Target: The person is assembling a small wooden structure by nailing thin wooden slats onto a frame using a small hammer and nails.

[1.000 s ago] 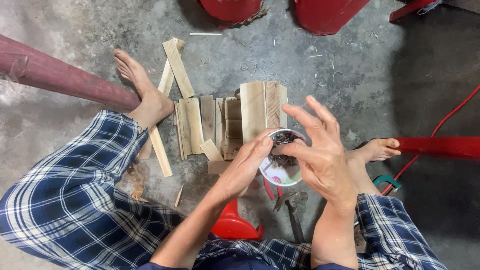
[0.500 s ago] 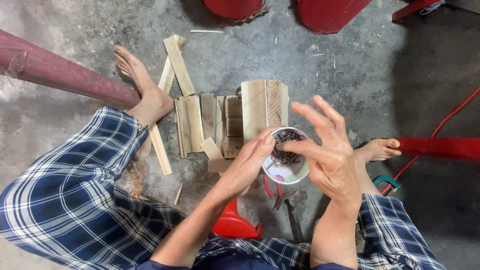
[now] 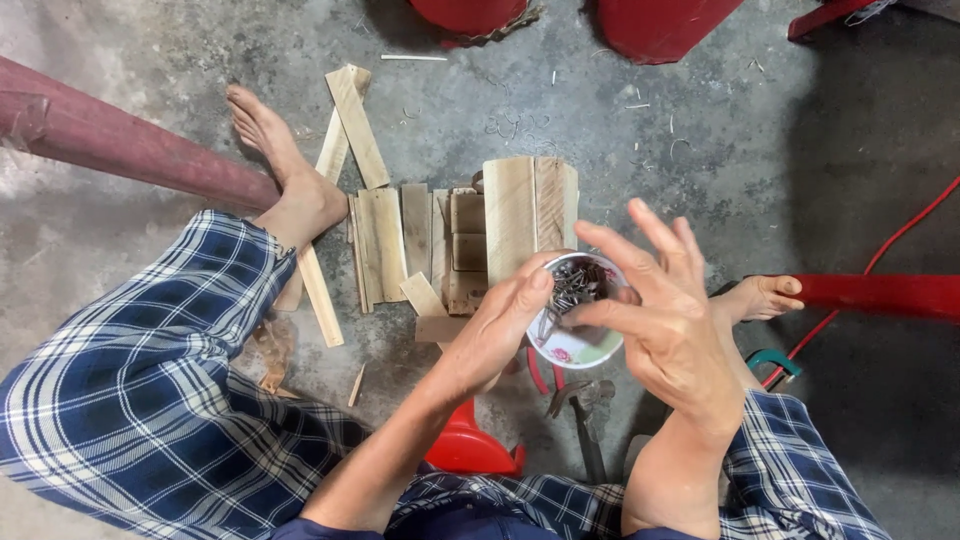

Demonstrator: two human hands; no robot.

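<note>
Above the small pale wooden board box (image 3: 470,240) on the grey floor, the left hand (image 3: 495,325) held a small white bowl of dark nails (image 3: 575,312) (still there); the right hand (image 3: 665,320) had dipped closer, fingers pinching inside it

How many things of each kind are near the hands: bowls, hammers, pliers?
Bowl of nails, held by the left hand, right hand picking inside: 1
Hammer: 1
Red-handled pliers: 1
Total: 3
</note>
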